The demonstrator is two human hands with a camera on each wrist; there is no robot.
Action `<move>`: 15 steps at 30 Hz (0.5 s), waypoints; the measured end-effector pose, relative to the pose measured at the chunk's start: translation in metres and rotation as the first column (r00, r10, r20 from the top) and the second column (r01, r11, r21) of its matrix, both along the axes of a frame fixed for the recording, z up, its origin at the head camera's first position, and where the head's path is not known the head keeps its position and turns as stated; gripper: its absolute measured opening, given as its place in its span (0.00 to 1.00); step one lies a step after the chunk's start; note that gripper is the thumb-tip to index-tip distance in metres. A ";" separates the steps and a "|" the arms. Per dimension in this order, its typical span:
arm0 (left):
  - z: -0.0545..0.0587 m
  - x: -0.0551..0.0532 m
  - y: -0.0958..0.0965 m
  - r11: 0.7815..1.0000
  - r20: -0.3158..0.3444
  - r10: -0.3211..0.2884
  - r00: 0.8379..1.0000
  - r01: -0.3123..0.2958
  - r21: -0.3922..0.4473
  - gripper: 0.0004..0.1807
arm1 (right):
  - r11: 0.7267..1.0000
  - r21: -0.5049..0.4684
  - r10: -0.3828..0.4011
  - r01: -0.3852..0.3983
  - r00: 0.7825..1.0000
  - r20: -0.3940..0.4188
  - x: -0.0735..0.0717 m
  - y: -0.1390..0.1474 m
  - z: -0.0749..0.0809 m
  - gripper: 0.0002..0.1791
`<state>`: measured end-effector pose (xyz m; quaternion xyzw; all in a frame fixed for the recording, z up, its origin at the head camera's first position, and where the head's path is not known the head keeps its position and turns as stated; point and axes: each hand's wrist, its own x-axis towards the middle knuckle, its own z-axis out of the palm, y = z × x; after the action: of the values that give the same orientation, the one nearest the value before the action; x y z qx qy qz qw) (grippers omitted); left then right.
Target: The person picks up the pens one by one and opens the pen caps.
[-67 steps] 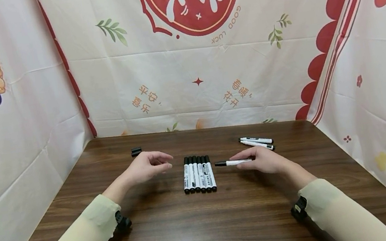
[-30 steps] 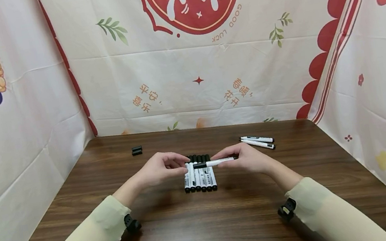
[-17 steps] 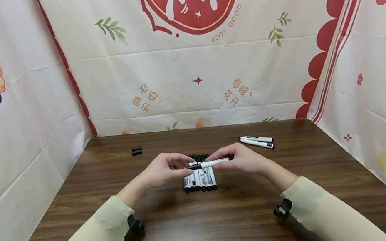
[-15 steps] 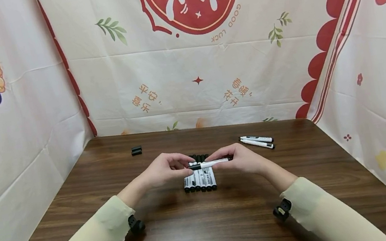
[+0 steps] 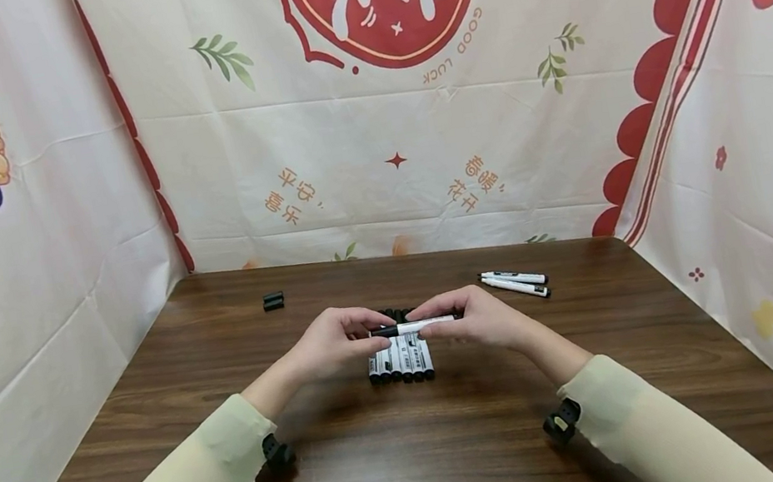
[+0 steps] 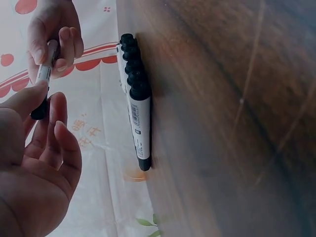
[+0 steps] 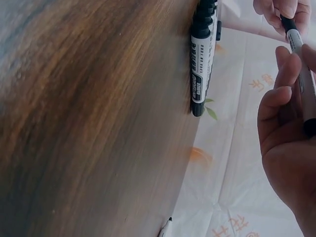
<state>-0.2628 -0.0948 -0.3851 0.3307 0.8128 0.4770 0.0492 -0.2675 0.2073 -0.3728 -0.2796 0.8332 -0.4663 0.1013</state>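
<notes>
A whiteboard marker [image 5: 426, 324] with a white body and black cap lies level in the air between both hands, above a row of markers. My left hand [image 5: 332, 340] pinches its capped end between thumb and fingers. The white body is held by my right hand [image 5: 484, 316], close to the other end. In the left wrist view the black cap [image 6: 39, 110] sticks out past the thumb and appears joined to the body. Below, several capped markers [image 5: 404, 363] lie side by side on the table, caps pointing away; the hands and held marker partly hide them.
Two markers [image 5: 515, 285] without caps, with thin tips pointing left, lie at the back right of the brown wooden table [image 5: 420, 455]. At the back left are two loose black caps [image 5: 273, 301]. A printed white cloth [image 5: 370, 134] hangs around the table's back and sides.
My right hand has carried the marker left over the row. My left hand, earlier apart from it with nothing held, has moved right and now pinches the cap.
</notes>
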 end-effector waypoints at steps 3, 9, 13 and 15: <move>-0.001 0.001 0.001 1.000 -0.010 0.013 1.000 -0.013 0.014 0.15 | 1.000 0.000 -0.003 0.003 1.000 0.010 0.002 -0.001 0.001 0.17; 0.000 0.002 0.003 0.999 -0.052 0.043 0.998 -0.042 0.031 0.16 | 0.999 0.015 -0.029 0.030 0.999 -0.036 0.003 -0.004 0.001 0.15; 0.001 0.002 0.003 0.996 -0.104 0.084 0.991 -0.082 0.023 0.16 | 0.999 0.022 -0.034 0.035 0.998 -0.047 0.002 -0.005 0.000 0.15; 0.001 0.001 0.003 0.995 -0.128 0.100 0.987 -0.098 0.021 0.16 | 0.999 0.027 -0.028 0.030 0.998 -0.050 0.001 -0.006 0.000 0.15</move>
<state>-0.2613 -0.0919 -0.3844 0.3205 0.8261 0.4626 -0.0295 -0.2664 0.2017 -0.3730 -0.2777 0.8459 -0.4487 0.0776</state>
